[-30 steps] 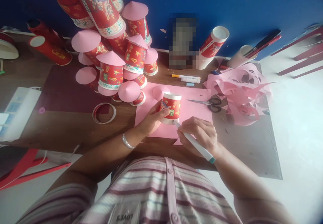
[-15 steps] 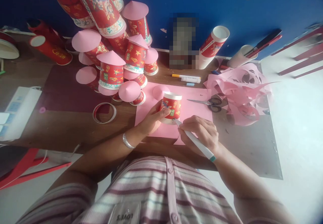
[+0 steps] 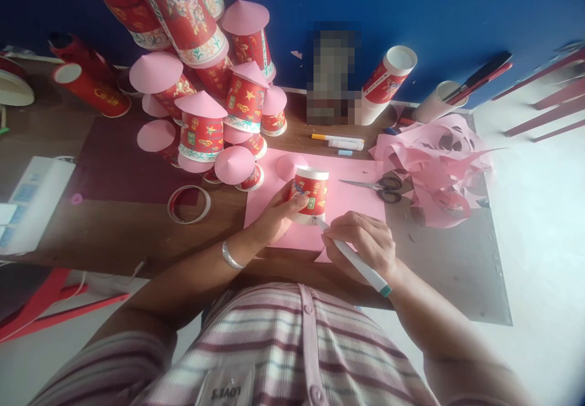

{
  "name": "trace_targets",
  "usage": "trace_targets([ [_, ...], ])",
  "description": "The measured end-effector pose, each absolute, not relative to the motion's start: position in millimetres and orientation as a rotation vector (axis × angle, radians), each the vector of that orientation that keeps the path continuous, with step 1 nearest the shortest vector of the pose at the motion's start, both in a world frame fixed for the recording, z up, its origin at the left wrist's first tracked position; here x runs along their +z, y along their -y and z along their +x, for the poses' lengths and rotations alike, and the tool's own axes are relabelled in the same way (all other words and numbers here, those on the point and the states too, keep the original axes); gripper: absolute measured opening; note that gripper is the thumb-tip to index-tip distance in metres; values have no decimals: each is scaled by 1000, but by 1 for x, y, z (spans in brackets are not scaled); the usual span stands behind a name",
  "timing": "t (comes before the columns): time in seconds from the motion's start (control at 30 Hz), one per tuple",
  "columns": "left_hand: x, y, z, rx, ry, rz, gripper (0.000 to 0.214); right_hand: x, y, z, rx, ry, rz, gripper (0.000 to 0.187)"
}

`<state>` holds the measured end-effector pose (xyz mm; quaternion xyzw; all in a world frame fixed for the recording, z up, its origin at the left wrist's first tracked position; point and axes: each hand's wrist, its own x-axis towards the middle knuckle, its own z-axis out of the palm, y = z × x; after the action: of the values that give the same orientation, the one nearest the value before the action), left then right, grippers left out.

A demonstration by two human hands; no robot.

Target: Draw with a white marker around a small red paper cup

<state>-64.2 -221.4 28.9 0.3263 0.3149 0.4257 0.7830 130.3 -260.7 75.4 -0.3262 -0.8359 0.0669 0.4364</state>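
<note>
Cup, cylindrical and red-patterned with white bands at both ends, is clamped in the left hand, thumb across its front, over a pink paper sheet. The right hand, apart from the left, is closed on a slim white, green-ended marker, its tip at the cup's lower white band by a small dark mark. Silver-bladed, dark-handled scissors lie to the right, near curled pink paper offcuts. Red patterned cylinders with pink conical roofs cluster left.
</note>
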Motion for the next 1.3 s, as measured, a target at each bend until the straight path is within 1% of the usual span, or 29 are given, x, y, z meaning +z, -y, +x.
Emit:
trace_targets([
  [0.27,28,222,-64,914,-682,693,52,73,261,132,158,2037,-812,24],
  [0.53,30,222,-64,919,-682,694,54,73,260,131,124,2033,-810,21],
  [1.3,30,222,-63,936,-688,723,52,71,260,130,106,2079,-800,22],
])
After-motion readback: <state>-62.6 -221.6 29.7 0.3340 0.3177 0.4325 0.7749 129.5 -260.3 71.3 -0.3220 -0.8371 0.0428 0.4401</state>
